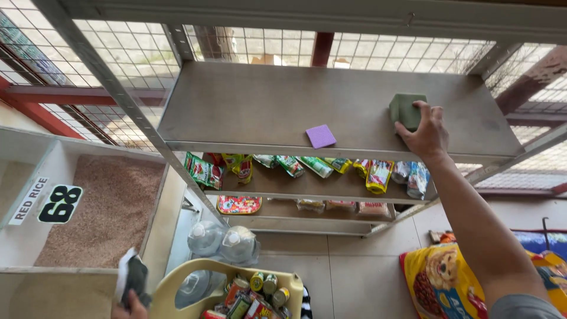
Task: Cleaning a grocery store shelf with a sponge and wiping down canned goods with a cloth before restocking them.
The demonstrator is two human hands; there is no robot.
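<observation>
Lower left, nearest the lens: left hand (131, 304) closed around a small dark and white packet (131, 277), kept low beside the yellow basket (171, 283) of cans (266, 283), probably to leave the other arm free. Right hand (426, 131) stretched up, fingers pressed on a green sponge (404, 109) flat on the grey top shelf (266, 106), near the right end. Purple square pad (321, 136) lying apart at the front edge. Lower shelf with hanging snack packets (307, 168); rice bin (100, 207) at left; dog food bag (449, 277) on the floor.

Left hand (131, 306) cut off below
</observation>
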